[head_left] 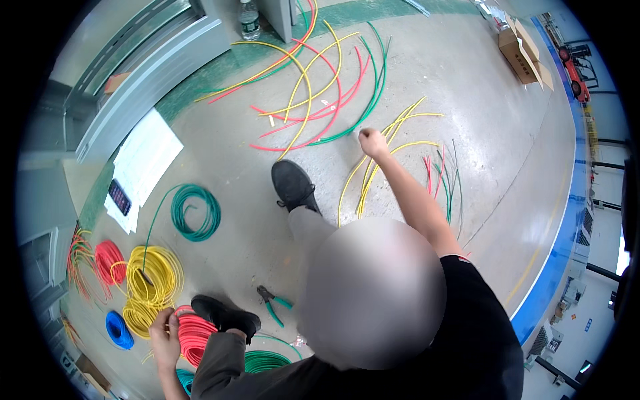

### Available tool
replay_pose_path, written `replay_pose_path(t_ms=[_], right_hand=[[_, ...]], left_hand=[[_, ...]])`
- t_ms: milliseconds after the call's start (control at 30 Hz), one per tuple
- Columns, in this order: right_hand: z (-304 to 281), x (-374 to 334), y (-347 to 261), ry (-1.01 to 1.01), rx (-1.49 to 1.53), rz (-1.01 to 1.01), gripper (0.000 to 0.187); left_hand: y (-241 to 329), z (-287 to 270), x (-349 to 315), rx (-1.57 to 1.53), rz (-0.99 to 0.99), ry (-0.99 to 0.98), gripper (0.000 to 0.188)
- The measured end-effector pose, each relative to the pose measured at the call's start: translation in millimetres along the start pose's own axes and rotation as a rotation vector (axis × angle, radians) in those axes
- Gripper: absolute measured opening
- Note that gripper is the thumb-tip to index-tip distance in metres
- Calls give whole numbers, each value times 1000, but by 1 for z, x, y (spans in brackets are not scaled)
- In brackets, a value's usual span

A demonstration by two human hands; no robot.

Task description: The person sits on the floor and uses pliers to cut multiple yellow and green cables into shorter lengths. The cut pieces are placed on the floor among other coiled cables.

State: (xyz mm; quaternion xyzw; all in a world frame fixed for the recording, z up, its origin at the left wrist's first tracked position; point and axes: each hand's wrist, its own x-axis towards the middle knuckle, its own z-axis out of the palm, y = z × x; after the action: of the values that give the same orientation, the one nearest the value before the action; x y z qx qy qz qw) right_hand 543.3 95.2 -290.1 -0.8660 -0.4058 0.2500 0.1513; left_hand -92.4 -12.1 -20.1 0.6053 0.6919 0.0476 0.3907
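Note:
My right hand (pixel 373 143) is stretched forward over the floor, its fingers curled into a fist. Just beside it run green cut wires (pixel 373 100), and yellow cut wires (pixel 369 180) lie below the wrist. Whatever that fist holds, if anything, is hidden. At the lower left, my left hand (pixel 165 333) is bent with thumb and fingers close together, at the edge of a red wire coil (pixel 195 337) and below yellow wire coils (pixel 155 275). I cannot make out what lies between those fingers. Green-handled cutting pliers (pixel 272 305) rest on the floor between my shoe and body.
A green coil (pixel 195 213), blue coil (pixel 119 330) and another red coil (pixel 109 261) lie left. Papers (pixel 148 157) carry a phone (pixel 120 196). Red cut wires (pixel 333 127) spread ahead. A bottle (pixel 249 20) stands by a grey cabinet (pixel 153 87); a cardboard box (pixel 520 55) sits far right.

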Motion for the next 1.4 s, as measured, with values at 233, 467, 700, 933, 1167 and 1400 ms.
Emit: replay_pose_path(t_ms=[233,467,700,933,1167,1400], right_hand=[[45,105,-8,287,-97,480,44],[37,126,-13,306,3,602,25],[-85,63,-55,402,601,137,20],[-280,-171,-243,-70,1050,-421,34],[-230,-267,-325,-277,1037,-671,30],[-44,-349,-306,-453,1280,-403,23]], left_hand=[[-25,43,8,-48,-146,-226,14],[-30,39,-6,-40,-241,-103,12],[-38,8,-21,49,-227,7,15],[65,-61,-39,-84,103,219,21],[138,-20,-81,-138,480,189,18],[76,42,-90,-109,403,172,29]])
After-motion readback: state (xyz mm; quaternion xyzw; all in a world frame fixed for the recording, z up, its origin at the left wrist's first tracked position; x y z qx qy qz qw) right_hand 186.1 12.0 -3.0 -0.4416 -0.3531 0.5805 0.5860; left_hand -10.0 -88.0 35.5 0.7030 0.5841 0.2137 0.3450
